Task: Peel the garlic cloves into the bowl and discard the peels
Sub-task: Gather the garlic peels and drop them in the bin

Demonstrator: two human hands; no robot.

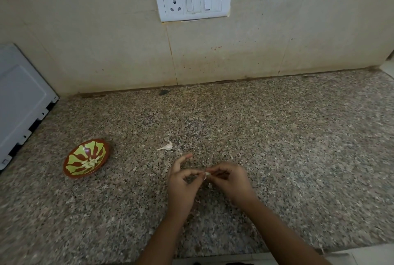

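Observation:
A small garlic clove is pinched between my left hand and my right hand, just above the speckled granite counter; most of the clove is hidden by my fingertips. A brown bowl with a green pattern sits on the counter to the left, tilted, with several peeled cloves inside. A white garlic piece with a thin stalk lies on the counter just beyond my hands. Tiny pale peel flakes lie beneath my hands.
A white appliance stands at the far left against the tiled wall. A white switchboard with a socket is mounted on the wall above. The counter's front edge runs along the bottom.

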